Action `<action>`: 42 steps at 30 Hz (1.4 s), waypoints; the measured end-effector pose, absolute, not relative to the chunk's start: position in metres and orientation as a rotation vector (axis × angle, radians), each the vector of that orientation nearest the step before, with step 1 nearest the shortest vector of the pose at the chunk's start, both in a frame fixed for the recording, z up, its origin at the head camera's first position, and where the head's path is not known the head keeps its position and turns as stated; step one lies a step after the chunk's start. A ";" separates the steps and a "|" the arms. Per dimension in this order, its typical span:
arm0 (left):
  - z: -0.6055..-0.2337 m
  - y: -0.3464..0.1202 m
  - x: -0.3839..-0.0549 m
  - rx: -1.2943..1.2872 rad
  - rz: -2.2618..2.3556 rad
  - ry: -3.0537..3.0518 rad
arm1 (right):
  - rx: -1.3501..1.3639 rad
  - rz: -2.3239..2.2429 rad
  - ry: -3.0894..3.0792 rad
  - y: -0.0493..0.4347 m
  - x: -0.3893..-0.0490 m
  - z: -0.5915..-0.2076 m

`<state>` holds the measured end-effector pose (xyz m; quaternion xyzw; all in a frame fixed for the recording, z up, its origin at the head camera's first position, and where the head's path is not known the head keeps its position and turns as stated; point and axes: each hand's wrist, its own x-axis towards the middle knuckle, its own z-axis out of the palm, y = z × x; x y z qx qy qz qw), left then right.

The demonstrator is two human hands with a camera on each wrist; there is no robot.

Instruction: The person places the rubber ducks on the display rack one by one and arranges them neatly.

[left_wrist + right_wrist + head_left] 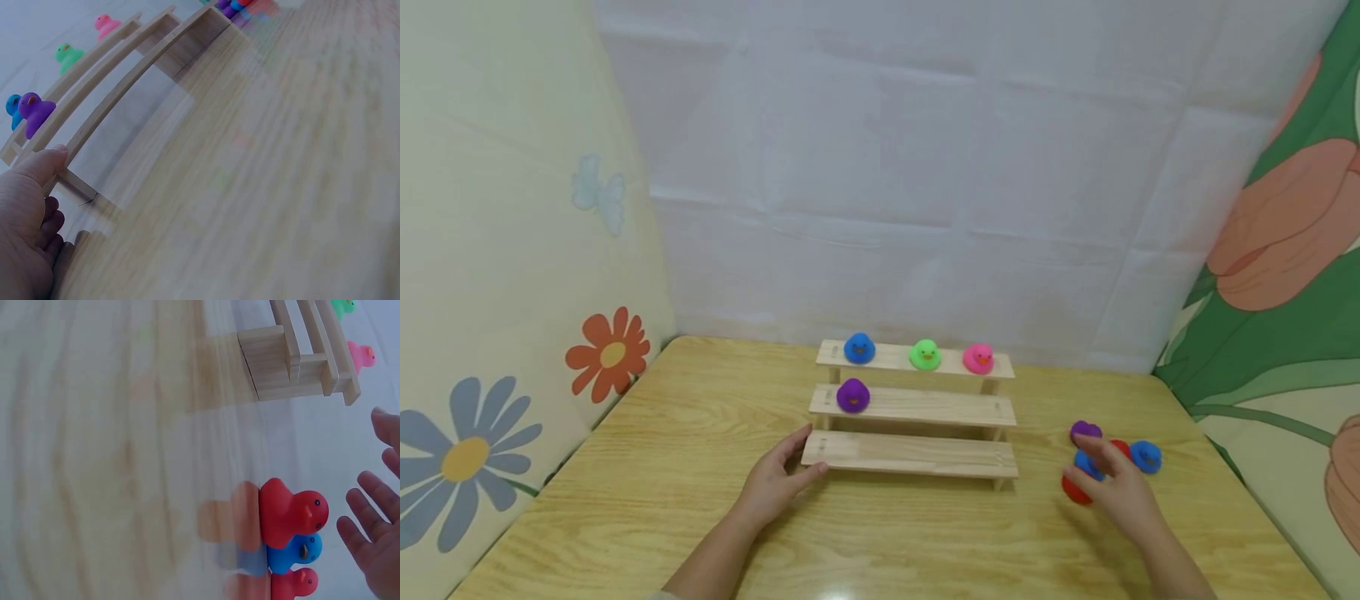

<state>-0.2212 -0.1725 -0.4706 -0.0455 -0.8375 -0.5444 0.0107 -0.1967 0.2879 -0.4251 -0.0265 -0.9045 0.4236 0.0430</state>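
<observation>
A three-step wooden rack [910,454] stands on the table. My left hand [771,479] grips the left end of its lowest step, thumb [47,164] at the front edge. On the top step sit a blue rubber duck [860,348], a green duck [926,355] and a pink duck [979,358]; a purple duck [853,396] is at the left of the middle step. My right hand [1120,492] hovers over loose ducks at the right, fingers spread and holding nothing. Beneath and beside it are a red duck [292,514] and a blue duck [300,551].
Another purple duck [1086,432], a second red duck [1122,448] and another blue duck [1146,457] lie in the same group. A white cloth [917,167] hangs behind the wooden table [715,400]; flowered cloths [490,275] stand at both sides.
</observation>
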 end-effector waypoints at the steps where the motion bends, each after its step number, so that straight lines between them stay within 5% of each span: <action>1: -0.471 -0.173 -0.222 -0.138 -1.696 -2.616 | -0.087 1.293 -2.771 0.289 -0.196 -0.426; 42: -0.473 -0.172 -0.223 -0.124 -1.725 -2.601 | -0.142 1.304 -2.877 0.306 -0.187 -0.452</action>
